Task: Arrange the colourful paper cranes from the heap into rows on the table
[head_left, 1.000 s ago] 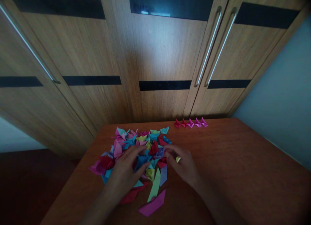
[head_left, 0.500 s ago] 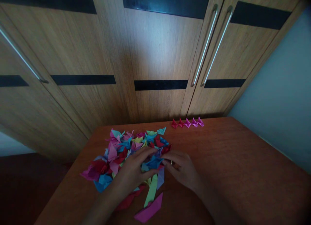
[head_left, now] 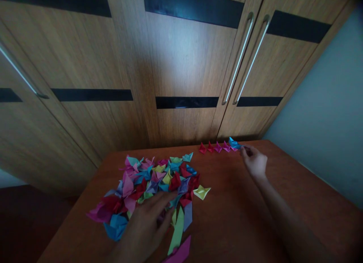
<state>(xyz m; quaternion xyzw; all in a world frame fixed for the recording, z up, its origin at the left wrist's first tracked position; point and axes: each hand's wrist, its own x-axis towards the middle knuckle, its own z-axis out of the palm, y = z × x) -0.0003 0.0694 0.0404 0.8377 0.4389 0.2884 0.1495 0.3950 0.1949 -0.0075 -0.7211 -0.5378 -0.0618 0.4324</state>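
Between the thumb and fingers of my right hand (head_left: 254, 161) is a blue paper boat (head_left: 234, 143), held by one end. It hangs at the right end of a row of small origami boats (head_left: 218, 147), red and pink, partly covering the last pink one. My left hand (head_left: 151, 219) rests over the near side of a heap of folded paper pieces (head_left: 159, 176) in many colours, with its fingers apart. A yellow paper boat (head_left: 201, 192) lies just right of the heap.
A wooden table (head_left: 235, 217) carries everything. Behind its far edge rises a wooden wardrobe (head_left: 185, 66) with long metal handles (head_left: 238, 62). Nearest me lie a light green strip-like paper piece (head_left: 177, 232) and a magenta paper piece (head_left: 181, 251).
My right hand has moved from the heap to the far right, carrying the blue boat to the row's end. My left hand stays over the heap; the yellow boat now shows beside it.
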